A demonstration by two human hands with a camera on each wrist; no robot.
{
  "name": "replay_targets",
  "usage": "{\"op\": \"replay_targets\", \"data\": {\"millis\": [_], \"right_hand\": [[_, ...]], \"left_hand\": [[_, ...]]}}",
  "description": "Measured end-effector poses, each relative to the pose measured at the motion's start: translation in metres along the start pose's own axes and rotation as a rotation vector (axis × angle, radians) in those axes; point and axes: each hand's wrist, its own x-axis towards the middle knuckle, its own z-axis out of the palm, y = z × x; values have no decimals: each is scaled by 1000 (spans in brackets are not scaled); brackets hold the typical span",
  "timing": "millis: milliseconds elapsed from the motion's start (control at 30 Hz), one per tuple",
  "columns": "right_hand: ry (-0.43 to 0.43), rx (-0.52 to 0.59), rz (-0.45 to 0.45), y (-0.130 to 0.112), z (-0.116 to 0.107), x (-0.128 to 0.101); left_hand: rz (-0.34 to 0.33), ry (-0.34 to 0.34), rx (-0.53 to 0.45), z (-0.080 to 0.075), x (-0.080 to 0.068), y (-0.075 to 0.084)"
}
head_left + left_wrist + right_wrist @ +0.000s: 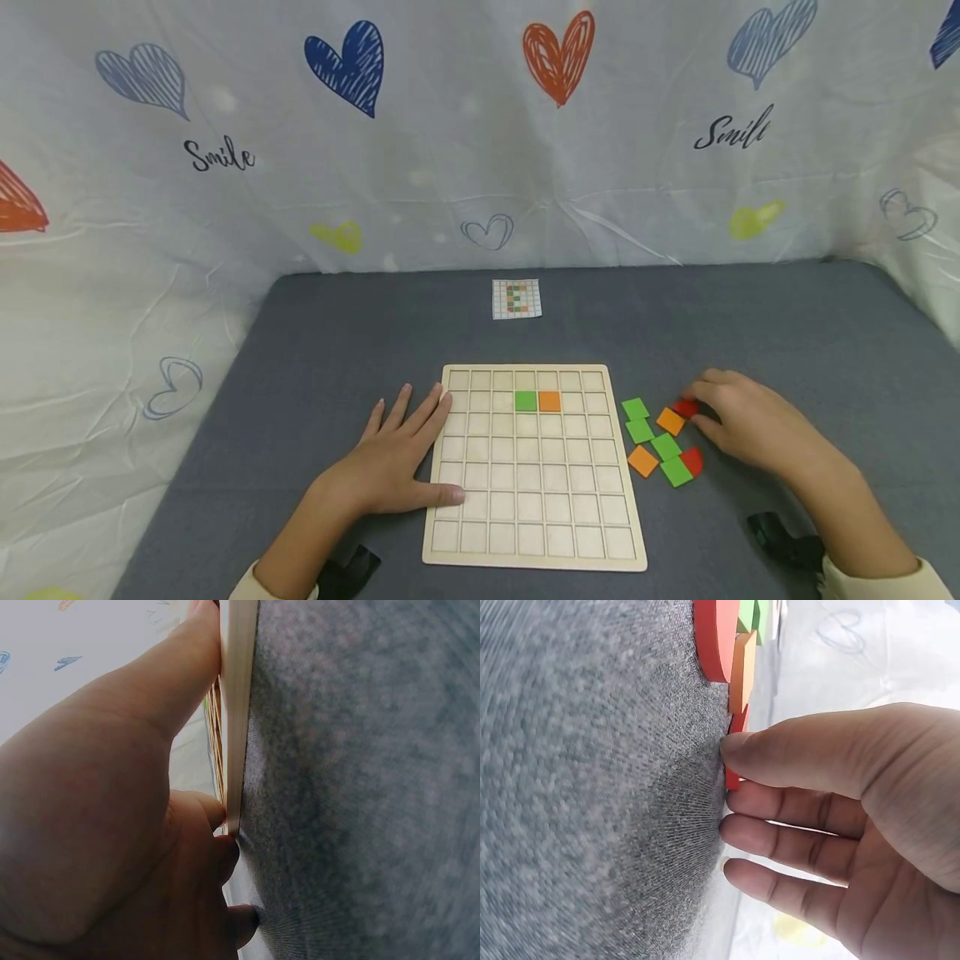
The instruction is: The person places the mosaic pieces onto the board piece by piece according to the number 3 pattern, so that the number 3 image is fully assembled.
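The left hand [393,475], fingers spread, rests at the board's [537,502] left edge, thumb over it; a careless push there might slide the board and jolt its green tile [527,402]. Off the right edge, on the table [360,333], the right hand [753,421] pinches a red tile [686,408]; lifting carelessly could drag the neighbouring orange tile [670,422].

Beyond the grey tabletop [345,333], a white cloth [450,150] is hung; in the head view, a dark-blue heart [348,68] is printed at eleven o'clock, "Smile" lettering [219,155] at ten.
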Motion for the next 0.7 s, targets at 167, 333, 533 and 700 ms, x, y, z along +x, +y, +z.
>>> {"op": "replay_targets", "data": {"millis": [167, 333, 533, 700], "right_hand": [[-11, 21, 2, 0, 0, 0], [-17, 39, 19, 0, -2, 0], [-7, 57, 18, -3, -6, 2], [9, 75, -29, -6, -10, 8]], "left_hand": [[-4, -4, 3, 1, 0, 0], [-4, -3, 3, 1, 0, 1], [-6, -14, -5, 0, 0, -1], [-5, -15, -5, 1, 0, -2]]}}
